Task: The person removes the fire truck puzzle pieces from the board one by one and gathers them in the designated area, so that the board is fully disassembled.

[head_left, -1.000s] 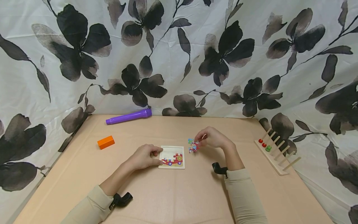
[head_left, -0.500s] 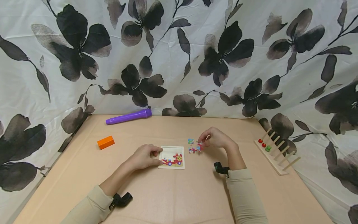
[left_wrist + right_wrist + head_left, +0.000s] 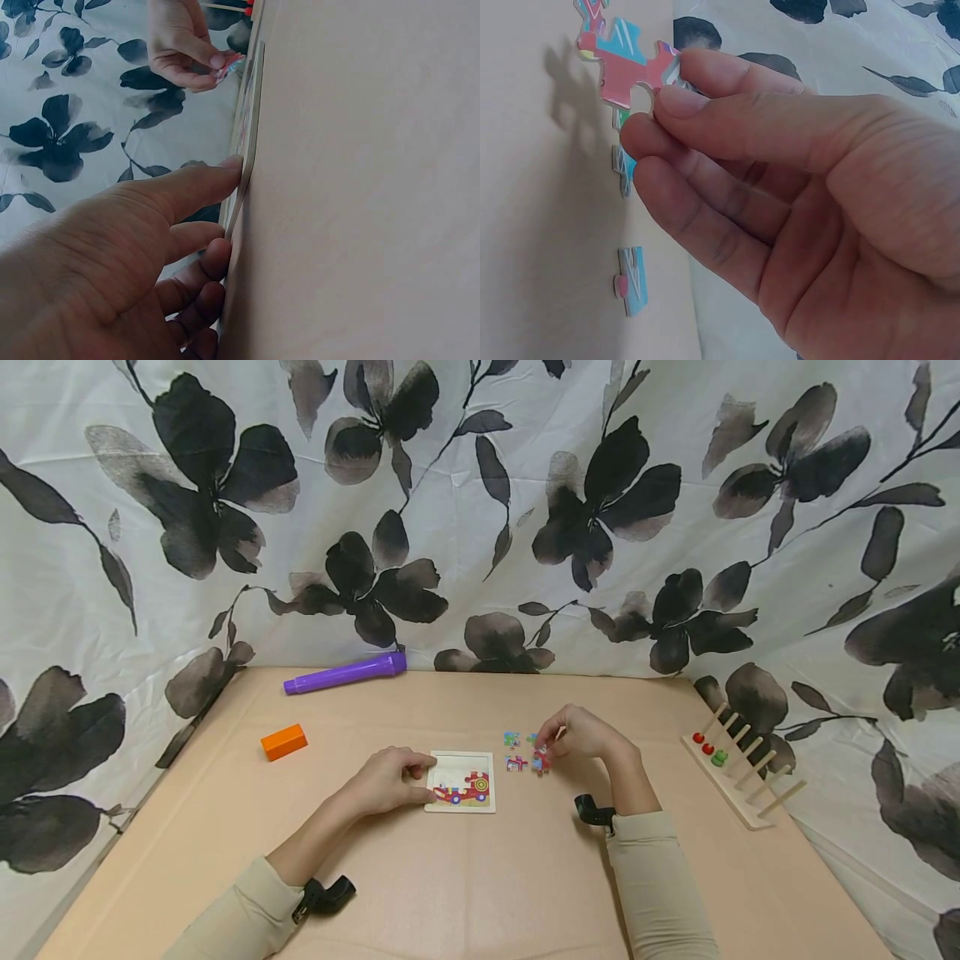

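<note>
A small jigsaw puzzle tray (image 3: pixel 453 766) with a pale rim lies mid-table, its lower part filled with a red and yellow vehicle picture. My left hand (image 3: pixel 390 781) holds it by the left side, thumb and fingers at its edge; the left wrist view shows the thumb (image 3: pixel 229 171) against the rim. To the right of the tray, my right hand (image 3: pixel 583 732) pinches a pink and blue puzzle piece (image 3: pixel 622 75) between thumb and fingers, raised off the table. Other loose pieces lie close by: a blue-green piece (image 3: pixel 512 739) and a pink-and-blue piece (image 3: pixel 516 764).
A purple marker-like stick (image 3: pixel 345 674) lies along the back edge, with an orange block (image 3: pixel 284 742) at the left. On the right stands a wooden peg rack (image 3: pixel 738 789) with red and green beads. A floral cloth (image 3: pixel 480 527) hangs behind the table.
My right hand has moved slightly right, away from the tray, with the puzzle piece, which has turned in the fingers. Loose pieces it covered now show. The left hand and tray stay still.
</note>
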`<state>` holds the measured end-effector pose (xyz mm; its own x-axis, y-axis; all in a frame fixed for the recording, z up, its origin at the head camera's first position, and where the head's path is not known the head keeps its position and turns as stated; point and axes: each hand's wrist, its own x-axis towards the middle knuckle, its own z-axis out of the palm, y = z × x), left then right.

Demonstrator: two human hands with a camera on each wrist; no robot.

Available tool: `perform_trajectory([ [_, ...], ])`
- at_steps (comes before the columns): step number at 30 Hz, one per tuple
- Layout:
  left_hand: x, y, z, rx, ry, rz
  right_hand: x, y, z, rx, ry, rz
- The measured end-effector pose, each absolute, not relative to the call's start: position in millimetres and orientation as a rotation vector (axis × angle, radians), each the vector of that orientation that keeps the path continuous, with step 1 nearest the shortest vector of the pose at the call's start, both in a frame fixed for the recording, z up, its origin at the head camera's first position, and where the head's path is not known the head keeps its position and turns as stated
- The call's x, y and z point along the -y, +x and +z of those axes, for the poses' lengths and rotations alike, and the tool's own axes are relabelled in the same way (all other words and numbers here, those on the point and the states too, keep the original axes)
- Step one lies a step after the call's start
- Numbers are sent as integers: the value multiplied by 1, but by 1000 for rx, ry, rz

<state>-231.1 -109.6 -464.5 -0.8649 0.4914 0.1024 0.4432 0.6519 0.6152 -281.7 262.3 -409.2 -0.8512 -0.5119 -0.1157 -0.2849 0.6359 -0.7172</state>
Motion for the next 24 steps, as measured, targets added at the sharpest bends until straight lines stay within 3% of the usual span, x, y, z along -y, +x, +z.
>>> perform_trajectory([
  [24, 110, -231, -464, -2778, 769, 1021, -263, -285, -418, -2535, -592, -1011],
])
